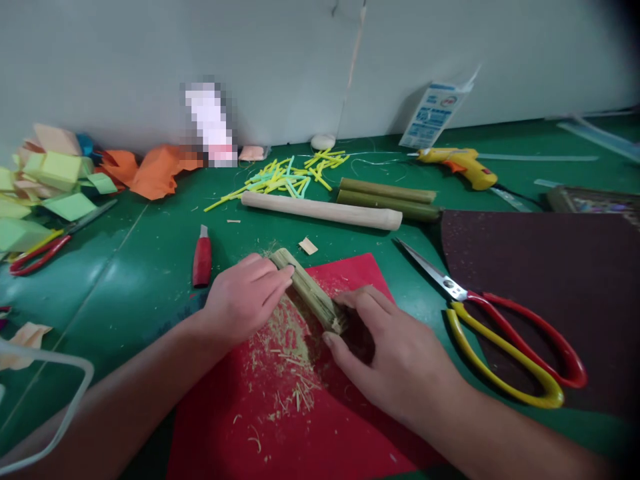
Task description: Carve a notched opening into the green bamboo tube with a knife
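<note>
A short split piece of bamboo (309,289) lies slanted on a red mat (300,427) on the green table. My left hand (245,298) is closed over its far end, fingers curled on top. My right hand (395,353) grips the near end, thumb and fingers pinched round it; whatever else it holds is hidden under the palm. Pale shavings (285,363) are strewn on the mat below the bamboo.
A red-handled knife (202,259) lies left of my left hand. Big red-and-yellow scissors (500,333) rest on brown sandpaper (560,293) at right. Behind lie a wooden dowel (323,210), two green bamboo sticks (387,198), cut straws (287,177), a yellow glue gun (463,165), and paper scraps (55,180).
</note>
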A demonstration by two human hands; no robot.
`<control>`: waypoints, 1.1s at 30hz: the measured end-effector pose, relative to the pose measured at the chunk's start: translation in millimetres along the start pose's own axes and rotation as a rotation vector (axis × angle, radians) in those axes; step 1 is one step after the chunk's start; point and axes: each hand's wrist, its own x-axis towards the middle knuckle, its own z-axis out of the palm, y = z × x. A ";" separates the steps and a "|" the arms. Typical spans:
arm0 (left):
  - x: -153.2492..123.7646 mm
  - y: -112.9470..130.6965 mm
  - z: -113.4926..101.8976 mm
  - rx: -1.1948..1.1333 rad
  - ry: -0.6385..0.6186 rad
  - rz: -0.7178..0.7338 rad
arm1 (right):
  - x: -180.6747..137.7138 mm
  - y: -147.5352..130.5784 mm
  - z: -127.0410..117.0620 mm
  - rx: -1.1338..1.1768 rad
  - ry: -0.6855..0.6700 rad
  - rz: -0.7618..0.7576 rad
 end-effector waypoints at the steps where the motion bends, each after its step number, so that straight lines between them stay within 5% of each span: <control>1: 0.0 3.3 0.0 -0.001 -0.008 0.017 | 0.3 0.5 0.5 0.009 -0.010 -0.002; 6: 1.8 14.8 0.0 -0.079 -0.052 0.164 | 1.5 1.9 1.2 0.025 -0.041 0.005; 10: 5.6 12.1 0.3 0.018 -0.035 0.065 | 1.5 1.8 0.5 0.026 -0.041 0.039; 14: 4.9 15.8 0.5 -0.028 -0.074 0.190 | 2.1 0.3 -0.2 0.030 -0.040 0.019; 19: 1.1 17.8 0.6 -0.011 -0.069 0.058 | 1.6 -0.2 0.2 0.012 -0.044 0.042; 23: -0.1 20.3 1.1 -0.090 -0.094 0.160 | 0.8 1.0 1.4 0.022 -0.038 0.026; 27: 0.4 20.6 1.2 -0.037 -0.064 0.046 | 1.8 1.2 1.2 0.020 -0.035 0.044; 33: 1.5 21.8 1.2 -0.082 -0.102 0.102 | 1.8 0.6 0.4 0.032 -0.024 0.021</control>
